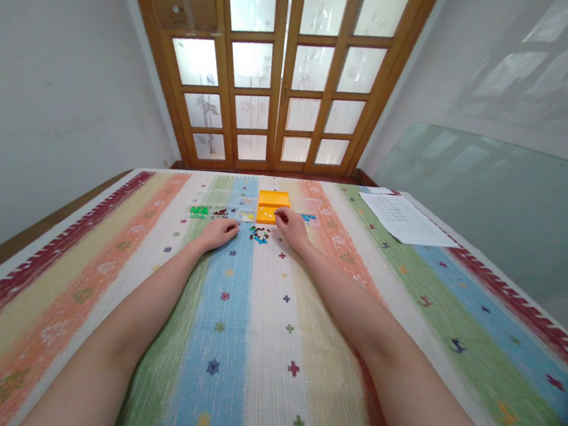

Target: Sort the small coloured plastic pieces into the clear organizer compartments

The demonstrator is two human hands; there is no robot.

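My right hand point(291, 227) is at the right edge of an open yellow-orange box point(274, 197), fingertips pinched together over its near half. A few small white pieces point(266, 214) lie in that half. Whatever the pinch holds is too small to make out. My left hand point(219, 233) rests on the cloth, its fingers curled; what they hold, if anything, is hidden. Between the hands lies a loose pile of small mixed-colour pieces point(260, 235), with blue, brown and green among them. Left of the box, a clear compartment case holds green pieces point(199, 211), brown pieces point(220, 213) and yellow pieces point(247, 217).
Blue pieces point(308, 219) sit in a clear compartment beyond my right hand. White paper sheets point(404, 219) lie at the table's right side. A striped cloth point(268, 372) covers the table. A glass panel point(505, 207) leans by the right wall, and wooden doors point(281, 72) stand behind.
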